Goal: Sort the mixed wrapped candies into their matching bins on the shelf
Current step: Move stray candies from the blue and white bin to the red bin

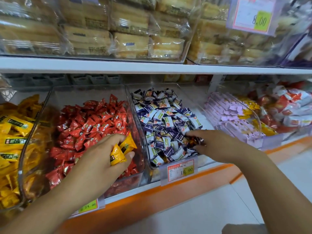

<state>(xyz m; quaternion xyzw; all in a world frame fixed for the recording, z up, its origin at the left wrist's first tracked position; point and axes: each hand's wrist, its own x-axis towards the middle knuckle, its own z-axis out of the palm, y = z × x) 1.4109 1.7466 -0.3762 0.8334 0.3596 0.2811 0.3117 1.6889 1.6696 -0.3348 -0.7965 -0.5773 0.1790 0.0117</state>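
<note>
Yellow candies (pixel 121 150); price tag (pixel 180 170) "19.90"

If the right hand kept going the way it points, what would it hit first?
Most likely the purple-and-white candies heaped ahead of the right hand, which pinches a dark red candy; depth is hard to judge.

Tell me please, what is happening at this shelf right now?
A person is sorting wrapped candies in a shop. The left hand grips yellow-wrapped candies above the clear plastic bin of red-wrapped candies; the bin of matching yellow candies stands just to its left. The right hand reaches into the clear bin of purple-and-white candies and seems to pinch some dark reddish wrappers there.
</note>
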